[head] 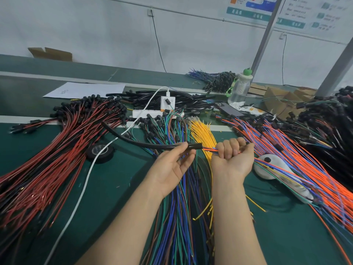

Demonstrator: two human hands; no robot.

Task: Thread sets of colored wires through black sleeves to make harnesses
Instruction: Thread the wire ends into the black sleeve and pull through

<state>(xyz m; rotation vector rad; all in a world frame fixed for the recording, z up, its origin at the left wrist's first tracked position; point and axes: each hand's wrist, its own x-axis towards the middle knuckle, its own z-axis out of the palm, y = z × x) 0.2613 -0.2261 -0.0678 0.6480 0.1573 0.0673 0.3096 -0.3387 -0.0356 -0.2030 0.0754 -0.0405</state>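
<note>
Two hands engaged, one sleeve in work. The left hand (172, 165) pinches the black sleeve (145, 144) between thumb and fingertips just behind its open mouth. The rest of the sleeve arcs away up-left, free above the bench mat (118, 188). Judged reason: a grip close to the mouth steadies the opening and aims it at the incoming wires.

The right hand (234, 153) is a closed fist clamped round the wire set (210, 149), just beside the sleeve mouth. Only a short run of orange and blue strands shows between fist and mouth, and it appears to enter the sleeve. The short free length is likely deliberate, since thin wires buckle if pushed from far back. The tails of the set trail out to the right of the fist, across a white object (267, 169).

Feed stock is fanned within reach:
- red-and-black wires (66, 150), left
- blue-green wires (175, 217), under the forearms
- yellow wires (202, 134), ahead
- orange-blue wires (305, 159), right

Spare sleeves (162, 98) lie behind the power strip (150, 113). A tape roll (99, 152) sits near the left.

Status, judged: early insertion, as no wire ends show at the sleeve's far end. Risk: one strand catching on the rim and folding back.
</note>
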